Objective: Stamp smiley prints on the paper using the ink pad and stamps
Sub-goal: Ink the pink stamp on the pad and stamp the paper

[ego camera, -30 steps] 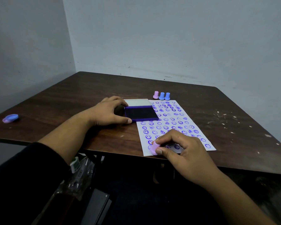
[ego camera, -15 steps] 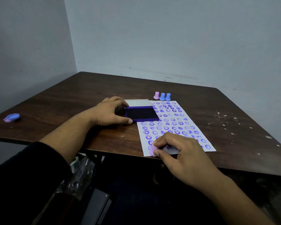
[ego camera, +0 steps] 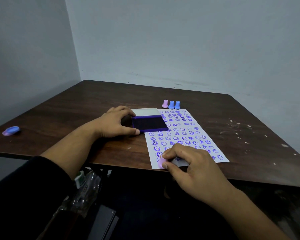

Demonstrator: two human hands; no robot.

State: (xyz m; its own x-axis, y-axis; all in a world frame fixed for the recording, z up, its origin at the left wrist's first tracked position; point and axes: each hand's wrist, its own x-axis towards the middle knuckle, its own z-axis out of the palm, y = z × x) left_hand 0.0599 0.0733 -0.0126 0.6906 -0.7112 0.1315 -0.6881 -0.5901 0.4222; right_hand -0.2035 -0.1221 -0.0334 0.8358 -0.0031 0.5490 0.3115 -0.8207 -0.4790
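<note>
Right hand: the right hand [ego camera: 194, 170] pinches a pink stamp [ego camera: 161, 161] between thumb and fingertips, closed firmly on it, and presses it onto the near left corner of the paper [ego camera: 200, 126].

Stamp in hand: it looks upright, or close to it, with its base on the sheet at the near edge; the print beneath it is hidden.

Paper: the white sheet lies flat on the dark wooden table [ego camera: 76, 111], its near edge almost level with the table's edge. Rows of purple smiley prints cover nearly the whole sheet, some crisp, some smudged or faint.

Left hand: the left hand [ego camera: 116, 122] rests on the table, fingers curled around the left side of the open ink pad [ego camera: 148, 123] and steadying it.

Ink pad: its dark inked face points up, its pale lid folded back behind, and its right edge overlaps the sheet's far left corner.

Spare stamps: one pink and two blue stamps [ego camera: 171, 104] stand in a row just beyond the paper's far edge.

Progress: the job appears almost finished, judging by the crowded sheet; only a few bare gaps near the front edge seem left to fill.
</note>
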